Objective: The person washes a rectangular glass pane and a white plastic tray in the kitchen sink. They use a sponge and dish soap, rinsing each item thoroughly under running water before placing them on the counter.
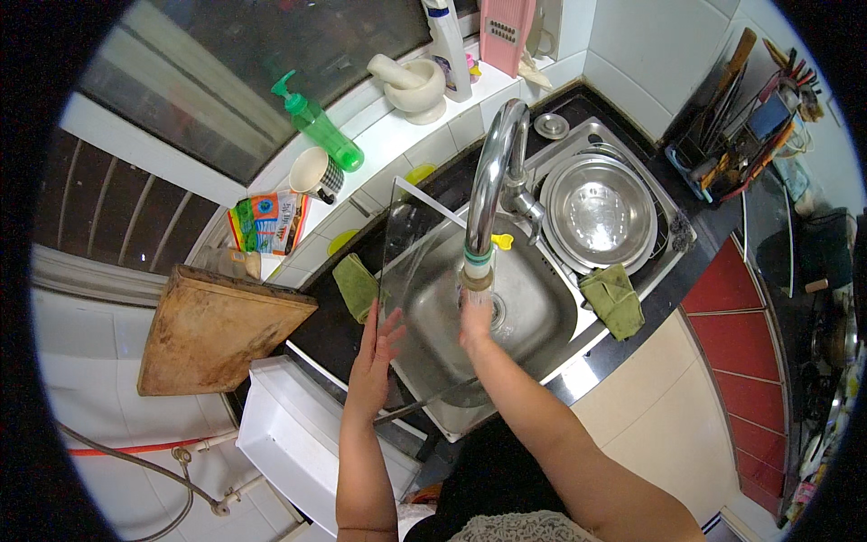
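A clear glass or plastic panel [423,271] with a white strip along its far edge stands tilted over the left part of the steel sink [542,298]. My left hand [381,342] supports it at its left side, fingers spread against the clear sheet. Under the chrome faucet [482,196] is my right hand [477,318], in the running water; its fingers are partly hidden by the spout end, so its grip is unclear. A small yellow object [502,242] lies at the sink's back edge.
Metal bowls [599,210] fill the right basin, with a green cloth [613,301] at its front. Another green cloth [355,288] lies left of the sink. A wooden cutting board [223,332] and a white plastic bin [298,433] are at left. A mortar [416,91] and green pump bottle [325,132] stand on the sill.
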Demonstrator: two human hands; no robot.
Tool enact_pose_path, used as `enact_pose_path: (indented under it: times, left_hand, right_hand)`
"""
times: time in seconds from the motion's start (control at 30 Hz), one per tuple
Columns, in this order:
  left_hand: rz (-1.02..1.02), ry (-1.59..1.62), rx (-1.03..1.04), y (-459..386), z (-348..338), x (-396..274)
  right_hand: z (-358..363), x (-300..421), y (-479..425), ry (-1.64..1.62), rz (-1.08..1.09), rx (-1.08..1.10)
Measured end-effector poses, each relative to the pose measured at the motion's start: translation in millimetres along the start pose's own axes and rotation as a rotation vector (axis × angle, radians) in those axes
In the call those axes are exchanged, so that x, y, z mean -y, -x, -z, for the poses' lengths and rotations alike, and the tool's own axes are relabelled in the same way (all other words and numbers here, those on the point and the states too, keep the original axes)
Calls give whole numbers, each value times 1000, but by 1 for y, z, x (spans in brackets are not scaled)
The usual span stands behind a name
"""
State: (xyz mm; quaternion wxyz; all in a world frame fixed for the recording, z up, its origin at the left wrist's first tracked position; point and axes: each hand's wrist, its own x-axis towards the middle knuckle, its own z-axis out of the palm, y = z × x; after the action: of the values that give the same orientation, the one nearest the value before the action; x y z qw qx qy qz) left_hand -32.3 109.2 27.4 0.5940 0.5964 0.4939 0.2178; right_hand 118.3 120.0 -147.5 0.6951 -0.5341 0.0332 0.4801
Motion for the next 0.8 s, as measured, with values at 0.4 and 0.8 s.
enact_pose_path:
  times: [0.4,0.8]
  left_hand:
    - [-19,-138,-84,1,-4,0]
    - [-31,-86,-36,3,1,5]
  right_hand:
    - [-57,54,88,522,885,715]
    - [-24,13,-73,1082,994,105]
